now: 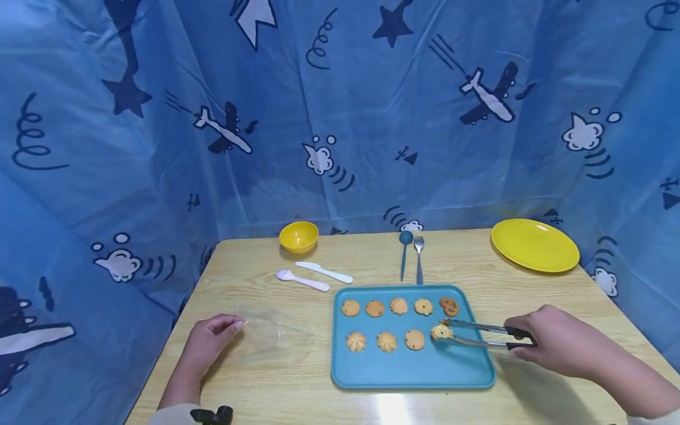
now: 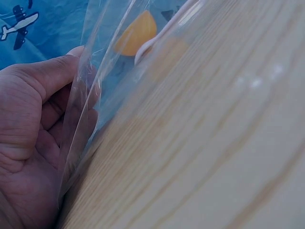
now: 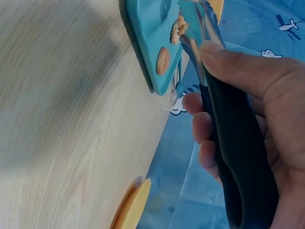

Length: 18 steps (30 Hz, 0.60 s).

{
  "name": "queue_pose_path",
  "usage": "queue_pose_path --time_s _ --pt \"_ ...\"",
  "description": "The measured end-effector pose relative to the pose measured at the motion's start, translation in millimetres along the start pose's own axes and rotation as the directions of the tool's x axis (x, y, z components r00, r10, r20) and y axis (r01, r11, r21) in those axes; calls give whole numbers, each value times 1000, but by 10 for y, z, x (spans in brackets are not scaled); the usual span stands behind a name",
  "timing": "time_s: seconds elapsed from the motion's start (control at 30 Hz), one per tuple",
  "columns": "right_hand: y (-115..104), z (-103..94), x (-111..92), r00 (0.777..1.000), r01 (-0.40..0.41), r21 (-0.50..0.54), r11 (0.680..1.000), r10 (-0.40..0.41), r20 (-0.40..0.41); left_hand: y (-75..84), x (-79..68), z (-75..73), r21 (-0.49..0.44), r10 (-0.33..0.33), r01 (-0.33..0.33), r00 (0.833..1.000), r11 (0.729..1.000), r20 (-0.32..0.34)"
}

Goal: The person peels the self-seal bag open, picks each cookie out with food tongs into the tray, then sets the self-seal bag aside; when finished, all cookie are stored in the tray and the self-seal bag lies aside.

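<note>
My left hand [image 1: 209,339] pinches the edge of a clear plastic bag [image 1: 278,339], which spreads out over the wooden table on the left. In the left wrist view the thin film of the bag [image 2: 86,114] stands between thumb and fingers. My right hand [image 1: 555,342] grips black-handled metal tongs [image 1: 480,326]. Their tips reach over the right side of a teal tray [image 1: 409,379], on either side of a flower-shaped cookie [image 1: 441,332]. Several other cookies lie in two rows on the tray, among them a round cookie [image 1: 414,339] and a pretzel-shaped one [image 1: 448,306].
Behind the bag lie a lilac spoon [image 1: 303,280] and a white knife [image 1: 325,272], with a yellow bowl [image 1: 298,237] farther back. A dark spoon [image 1: 404,254] and a fork [image 1: 419,260] lie beyond the tray. A yellow plate [image 1: 533,245] sits at the back right; blue cloth hangs behind.
</note>
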State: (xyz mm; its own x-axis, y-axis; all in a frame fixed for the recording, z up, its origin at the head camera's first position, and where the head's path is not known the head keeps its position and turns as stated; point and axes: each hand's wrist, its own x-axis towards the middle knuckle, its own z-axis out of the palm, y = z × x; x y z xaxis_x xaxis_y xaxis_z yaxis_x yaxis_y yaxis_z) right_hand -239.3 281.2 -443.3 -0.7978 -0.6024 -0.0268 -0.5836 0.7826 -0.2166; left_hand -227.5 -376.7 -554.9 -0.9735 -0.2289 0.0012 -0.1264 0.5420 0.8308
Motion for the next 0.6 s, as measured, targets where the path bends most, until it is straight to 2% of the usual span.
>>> queue_pose_path --time_s 0.2,0.6 --pt "16 33 -34 999 -18 2 1000 18 27 -7 2 -3 5 -24 24 1000 1000 6" --pt "27 60 -40 996 -66 26 997 64 55 23 -18 -5 6 -15 15 1000 1000 1"
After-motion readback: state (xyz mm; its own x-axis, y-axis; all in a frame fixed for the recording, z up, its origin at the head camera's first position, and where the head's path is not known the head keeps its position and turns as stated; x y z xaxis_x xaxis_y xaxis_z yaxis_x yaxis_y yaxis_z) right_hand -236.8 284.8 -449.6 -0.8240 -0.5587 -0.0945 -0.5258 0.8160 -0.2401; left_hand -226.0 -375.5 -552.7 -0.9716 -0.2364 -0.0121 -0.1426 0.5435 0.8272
